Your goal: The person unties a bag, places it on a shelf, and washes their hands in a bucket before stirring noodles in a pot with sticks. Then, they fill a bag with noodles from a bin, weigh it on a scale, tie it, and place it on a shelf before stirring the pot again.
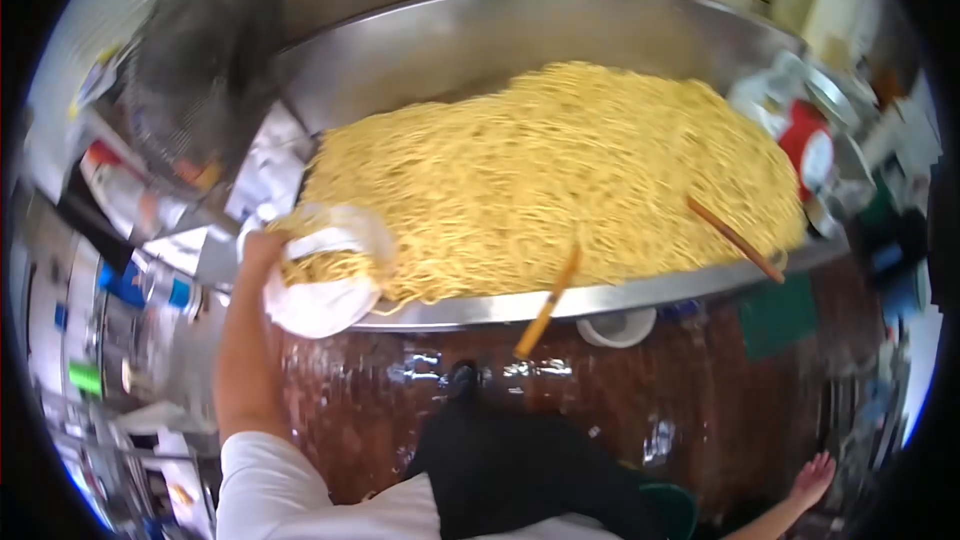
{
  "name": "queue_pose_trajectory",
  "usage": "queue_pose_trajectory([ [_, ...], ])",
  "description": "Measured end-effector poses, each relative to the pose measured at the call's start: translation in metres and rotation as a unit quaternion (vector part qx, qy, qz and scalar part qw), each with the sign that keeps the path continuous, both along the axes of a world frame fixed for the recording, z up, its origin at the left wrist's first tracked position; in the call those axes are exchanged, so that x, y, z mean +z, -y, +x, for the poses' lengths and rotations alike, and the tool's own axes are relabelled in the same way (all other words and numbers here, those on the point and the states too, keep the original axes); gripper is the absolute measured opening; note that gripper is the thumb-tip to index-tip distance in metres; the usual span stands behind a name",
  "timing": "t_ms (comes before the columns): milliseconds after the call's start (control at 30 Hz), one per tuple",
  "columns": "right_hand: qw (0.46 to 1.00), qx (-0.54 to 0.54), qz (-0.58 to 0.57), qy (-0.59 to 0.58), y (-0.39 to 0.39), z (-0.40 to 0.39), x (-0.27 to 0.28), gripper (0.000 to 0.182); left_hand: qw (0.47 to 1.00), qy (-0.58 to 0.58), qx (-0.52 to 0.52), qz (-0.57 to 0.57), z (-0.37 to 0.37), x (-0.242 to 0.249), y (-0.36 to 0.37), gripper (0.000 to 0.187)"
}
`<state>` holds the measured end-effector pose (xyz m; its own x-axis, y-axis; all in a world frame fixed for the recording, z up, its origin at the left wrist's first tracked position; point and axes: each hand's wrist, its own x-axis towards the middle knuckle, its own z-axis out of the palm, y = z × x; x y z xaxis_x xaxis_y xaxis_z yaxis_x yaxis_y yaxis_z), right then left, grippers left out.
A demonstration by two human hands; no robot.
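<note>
Yellow noodles (560,170) lie in a broad heap in a long metal trough (500,312). At the trough's left front corner, my left hand (265,248) grips the rim of a white container (322,308) with some noodles inside. Strands hang between the container and the heap. Two wooden sticks, one (550,302) near the middle and the other (735,238) at the right, lie across the front edge with one end on the noodles. Low at the right, my right hand (813,477) is away from the trough, its fingers apart and nothing in it.
A large round mesh fan (200,60) stands at the upper left. Under the trough's front edge is a white bucket (618,328). A green bin (668,510) is beside my legs on the wet red-brown floor (350,390). A red and white object (808,148) sits at the trough's right end.
</note>
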<state>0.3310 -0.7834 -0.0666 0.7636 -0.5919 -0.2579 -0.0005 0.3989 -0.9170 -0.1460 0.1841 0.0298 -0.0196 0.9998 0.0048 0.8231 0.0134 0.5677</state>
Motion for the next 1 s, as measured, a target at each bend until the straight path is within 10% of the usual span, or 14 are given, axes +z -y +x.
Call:
queue_pose_trajectory([
  [200,0.833,0.476,-0.258,0.119,-0.461,0.009,0.116,0.052,0.912,0.400,-0.052,-0.070,-0.006,0.023,0.010,0.029],
  [267,0.609,0.705,-0.224,0.287,-0.652,-0.072,0.150,0.058,0.835,0.525,-0.163,-0.030,-0.013,0.027,0.004,0.028],
  [400,0.348,0.752,-0.278,0.487,-0.846,-0.212,0.181,0.083,0.761,0.611,-0.211,-0.051,-0.022,0.053,0.011,0.029],
  [533,0.237,0.837,-0.181,0.459,-0.942,-0.320,0.139,0.065,0.701,0.674,-0.231,-0.016,-0.043,0.037,-0.001,0.032],
  [667,0.176,0.888,-0.245,0.347,-0.963,-0.319,0.120,0.038,0.652,0.726,-0.218,-0.015,-0.082,0.035,-0.007,0.032],
  [733,0.321,0.925,-0.054,0.194,-0.971,-0.305,0.121,0.027,0.716,0.675,-0.175,-0.007,-0.097,0.021,-0.012,0.031],
  [833,0.365,0.916,-0.044,0.162,-0.982,-0.309,0.165,0.029,0.762,0.632,-0.141,-0.008,-0.062,0.051,-0.009,0.048],
  [1000,0.275,0.877,-0.087,0.383,-0.994,-0.347,0.235,0.026,0.785,0.572,-0.229,-0.066,-0.011,0.057,-0.005,0.062],
])
